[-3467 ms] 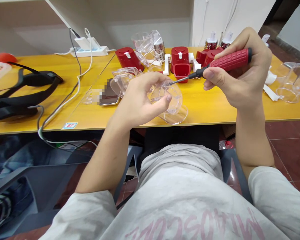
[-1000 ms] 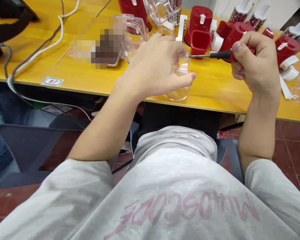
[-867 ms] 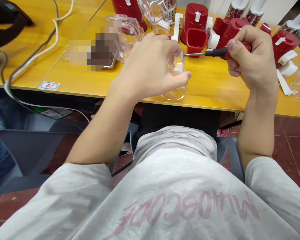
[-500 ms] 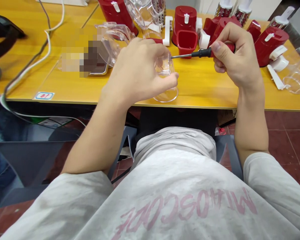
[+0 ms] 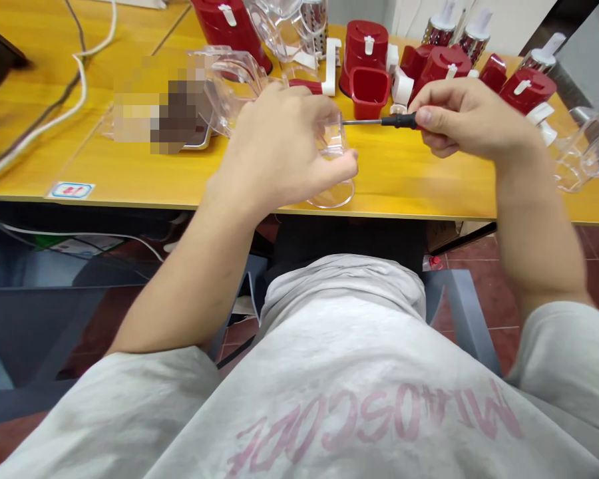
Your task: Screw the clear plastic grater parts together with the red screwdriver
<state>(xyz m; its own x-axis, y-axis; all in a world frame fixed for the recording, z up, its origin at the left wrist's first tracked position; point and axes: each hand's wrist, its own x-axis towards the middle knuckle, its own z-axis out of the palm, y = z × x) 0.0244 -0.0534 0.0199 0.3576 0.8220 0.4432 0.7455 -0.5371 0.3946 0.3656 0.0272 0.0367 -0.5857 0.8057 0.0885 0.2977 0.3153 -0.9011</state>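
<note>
Near the front edge of the table [image 5: 419,186], the left hand [image 5: 279,146] is gripping a clear plastic cup [image 5: 335,143] and hiding much of it, while the right hand [image 5: 459,120] is gripping a screwdriver [image 5: 398,120] whose tip is meeting the cup's side. Beyond the screwdriver, a red part [image 5: 369,106] with a square opening is standing beside a white handle [image 5: 332,66], and another clear piece [image 5: 234,76] is lying behind the left hand.

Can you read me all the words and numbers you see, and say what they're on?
"MI...OSCO...E": pink, upside down, on the pale shirt; the letters at the dots are unclear.
Sticker on the yellow table: red marks, too small to read.
I can't read any other text.
</note>
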